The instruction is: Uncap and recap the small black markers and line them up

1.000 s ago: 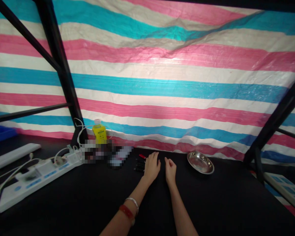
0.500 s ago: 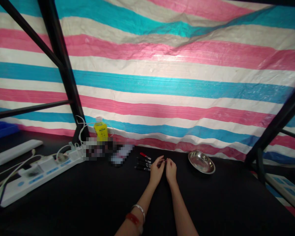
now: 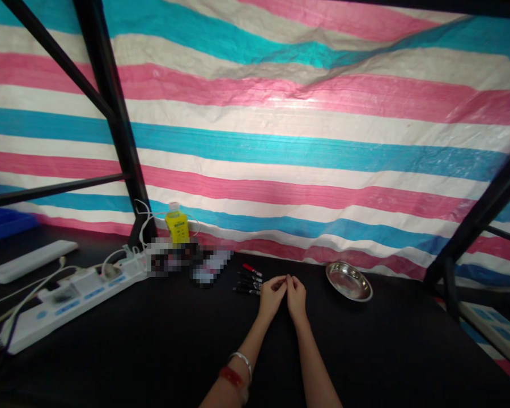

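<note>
Hands [image 3: 271, 297], two, meet between four pens [image 3: 251, 277] and one dish [image 3: 349, 281].

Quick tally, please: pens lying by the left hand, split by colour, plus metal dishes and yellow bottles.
Red pen: 1
Black pens: 3, as far as the blur lets me count
Metal dish: 1
Yellow bottle: 1
Total: 6

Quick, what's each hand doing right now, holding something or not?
Left hand: fingers curved, tips at or near the other hand's; can't tell whether it holds anything.
Right hand: fingers curled in; anything held is too small to tell.
</note>
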`<state>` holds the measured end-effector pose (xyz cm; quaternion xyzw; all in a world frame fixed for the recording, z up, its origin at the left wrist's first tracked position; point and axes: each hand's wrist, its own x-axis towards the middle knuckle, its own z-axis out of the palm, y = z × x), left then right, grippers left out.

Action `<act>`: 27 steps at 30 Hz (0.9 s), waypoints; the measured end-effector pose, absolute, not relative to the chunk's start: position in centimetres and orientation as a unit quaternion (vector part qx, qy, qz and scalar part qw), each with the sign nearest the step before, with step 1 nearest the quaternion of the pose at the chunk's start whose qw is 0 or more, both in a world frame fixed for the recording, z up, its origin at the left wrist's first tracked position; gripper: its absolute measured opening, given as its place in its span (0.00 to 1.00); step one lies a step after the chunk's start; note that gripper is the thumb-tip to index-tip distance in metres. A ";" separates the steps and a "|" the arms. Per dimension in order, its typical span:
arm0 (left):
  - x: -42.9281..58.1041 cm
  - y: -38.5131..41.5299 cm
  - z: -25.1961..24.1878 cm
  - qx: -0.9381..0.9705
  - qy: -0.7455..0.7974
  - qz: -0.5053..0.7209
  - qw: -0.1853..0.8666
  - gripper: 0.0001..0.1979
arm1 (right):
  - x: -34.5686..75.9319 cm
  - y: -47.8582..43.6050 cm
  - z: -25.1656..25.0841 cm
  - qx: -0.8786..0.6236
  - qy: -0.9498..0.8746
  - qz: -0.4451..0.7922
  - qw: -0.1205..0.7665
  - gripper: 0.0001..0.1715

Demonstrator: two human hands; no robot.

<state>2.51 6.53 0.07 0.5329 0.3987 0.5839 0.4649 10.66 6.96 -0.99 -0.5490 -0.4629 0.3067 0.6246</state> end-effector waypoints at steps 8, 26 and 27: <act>2.4 6.8 -0.4 0.565 0.408 0.575 0.429 0.10 | 10.8 7.0 -1.5 -0.572 -0.458 0.258 0.630 0.21; 2.3 6.7 -0.4 0.599 0.437 0.554 0.379 0.11 | 11.1 6.9 -1.6 -0.594 -0.422 0.221 0.649 0.12; 2.3 6.7 -0.4 0.596 0.436 0.559 0.378 0.11 | 11.1 6.9 -1.6 -0.600 -0.411 0.211 0.653 0.12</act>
